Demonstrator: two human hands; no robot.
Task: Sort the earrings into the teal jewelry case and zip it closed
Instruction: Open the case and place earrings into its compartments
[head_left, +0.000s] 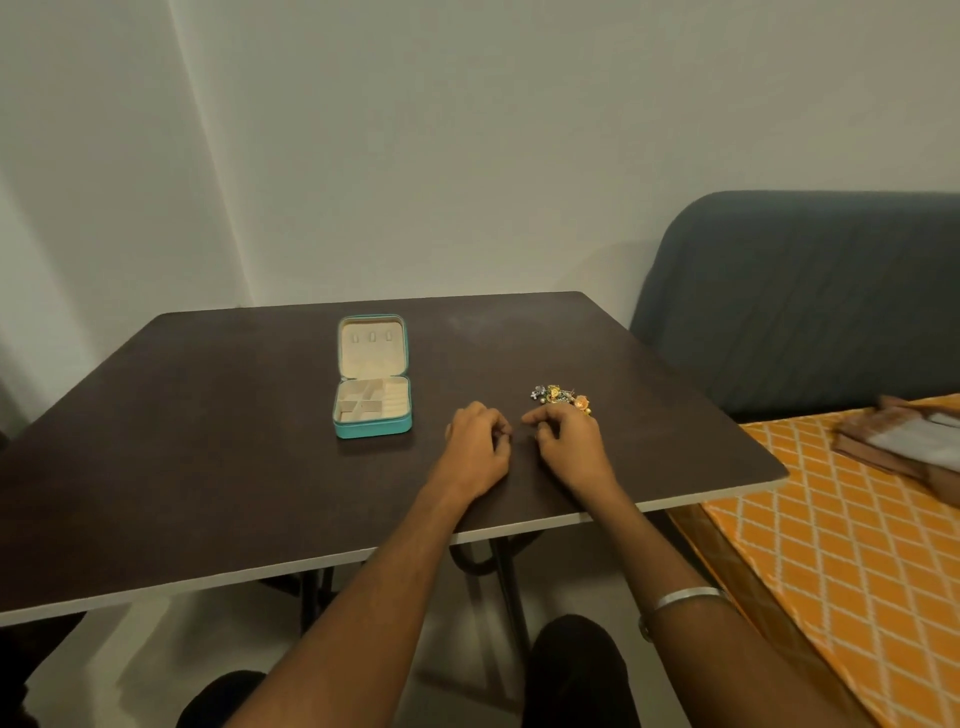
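With the open teal zip jewelry case (372, 383) waiting leftward on the dark brown counter (208, 441), both curled hands, left hand (477, 451) and right hand (570, 446), whose pinch I cannot tell, should lift single pieces from the small heap of gold and coloured earrings (561, 396) just beyond.

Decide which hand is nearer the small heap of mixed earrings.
Right. The right hand sits just before the earring heap; the left hand lies farther left, toward the case.
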